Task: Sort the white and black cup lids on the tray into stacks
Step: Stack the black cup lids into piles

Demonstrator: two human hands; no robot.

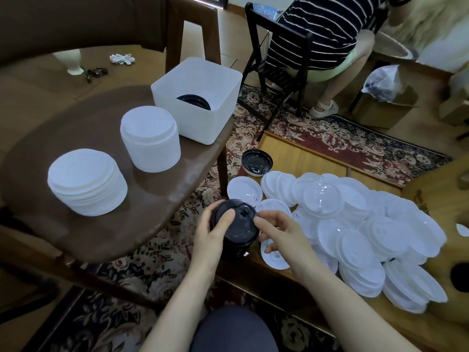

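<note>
Patterned carpet (330, 133) under all: brown chair (121, 174) at its left edge, black folding chair (276, 41) with seated person (327, 34) beyond, cardboard box (380, 110) at its right.

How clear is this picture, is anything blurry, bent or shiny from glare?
Head view: wide-angle bending curves the brown table edge and tilts the far chair; soft daylight, with faint shadows under the white lid stacks; small glints on the loose white lids; the black lid stack held by the left hand is dark, with little detail; corners look smeared.
</note>
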